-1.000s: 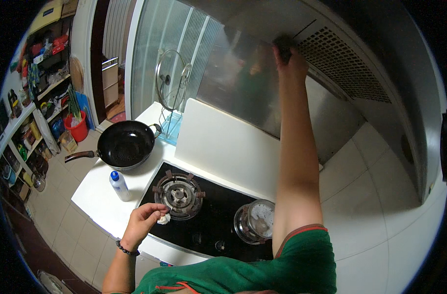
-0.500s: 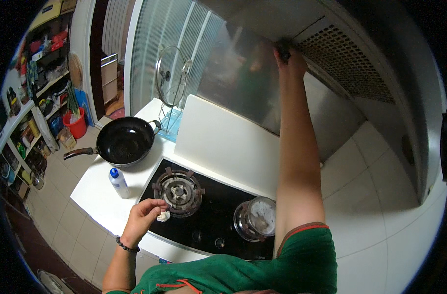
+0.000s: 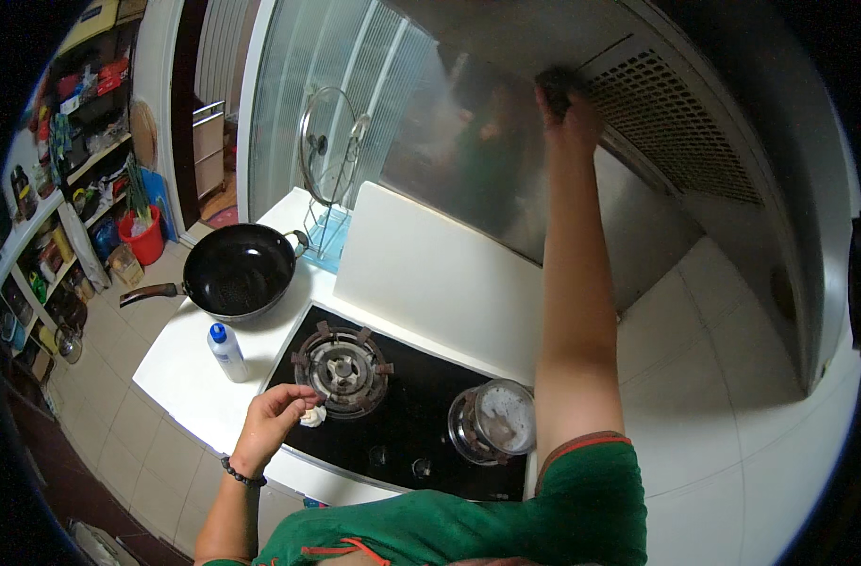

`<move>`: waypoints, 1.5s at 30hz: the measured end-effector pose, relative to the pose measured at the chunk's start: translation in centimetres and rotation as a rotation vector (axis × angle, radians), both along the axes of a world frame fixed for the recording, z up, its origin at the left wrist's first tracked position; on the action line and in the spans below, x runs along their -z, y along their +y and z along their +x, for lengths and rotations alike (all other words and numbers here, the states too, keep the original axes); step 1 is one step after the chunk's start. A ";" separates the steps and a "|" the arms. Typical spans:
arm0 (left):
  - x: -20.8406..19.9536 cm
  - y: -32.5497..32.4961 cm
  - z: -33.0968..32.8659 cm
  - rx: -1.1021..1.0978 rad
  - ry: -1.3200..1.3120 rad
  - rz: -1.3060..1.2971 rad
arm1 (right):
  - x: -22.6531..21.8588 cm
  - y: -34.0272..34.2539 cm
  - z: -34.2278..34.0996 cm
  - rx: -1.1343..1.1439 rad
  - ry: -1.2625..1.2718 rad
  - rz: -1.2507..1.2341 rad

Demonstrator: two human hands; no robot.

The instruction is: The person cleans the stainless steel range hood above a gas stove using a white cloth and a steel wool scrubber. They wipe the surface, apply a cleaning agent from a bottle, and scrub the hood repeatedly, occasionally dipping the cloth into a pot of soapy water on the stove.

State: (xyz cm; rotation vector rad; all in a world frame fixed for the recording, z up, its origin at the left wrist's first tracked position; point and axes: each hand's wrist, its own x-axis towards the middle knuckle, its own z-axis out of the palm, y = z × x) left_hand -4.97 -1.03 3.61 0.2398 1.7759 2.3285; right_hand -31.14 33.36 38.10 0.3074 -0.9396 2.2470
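My right hand (image 3: 576,121) is raised high, arm stretched out, gripping a dark scouring pad (image 3: 560,82) against the metal underside of the range hood (image 3: 614,42), beside its perforated filter. The pad's exact make is hard to see in the shadow. Lower down, my left hand (image 3: 272,421) hovers by the front left edge of the black gas stove (image 3: 407,396), fingers loosely bent and apart from the thumb. Just by its thumb is a small white crumpled piece (image 3: 313,416); whether the hand touches it I cannot tell. The left burner (image 3: 343,371) lies just beyond.
A black wok (image 3: 240,274) and a blue-capped white bottle (image 3: 226,353) stand on the white counter, left of the stove. Behind the wok, a glass lid (image 3: 325,146) leans in a wire rack. A round cover with whitish liquid (image 3: 504,417) sits at the right burner.
My right hand has shifted slightly right with the scouring pad, along the hood's metal near the filter. My left hand stays in practically the same place.
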 end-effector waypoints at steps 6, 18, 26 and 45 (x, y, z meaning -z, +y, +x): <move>0.1 0.1 0.4 -0.016 -0.015 -0.002 | -0.4 -1.9 3.2 -0.184 0.232 0.153; 0.9 -0.1 0.3 -0.051 -0.017 -0.024 | -1.0 -2.7 4.4 -0.014 0.104 0.239; 0.4 0.1 0.7 -0.024 -0.005 0.008 | -2.2 -2.3 6.8 -0.252 0.344 0.082; -0.7 0.9 0.5 0.017 0.017 0.004 | 1.4 4.9 -1.5 0.000 -0.106 0.212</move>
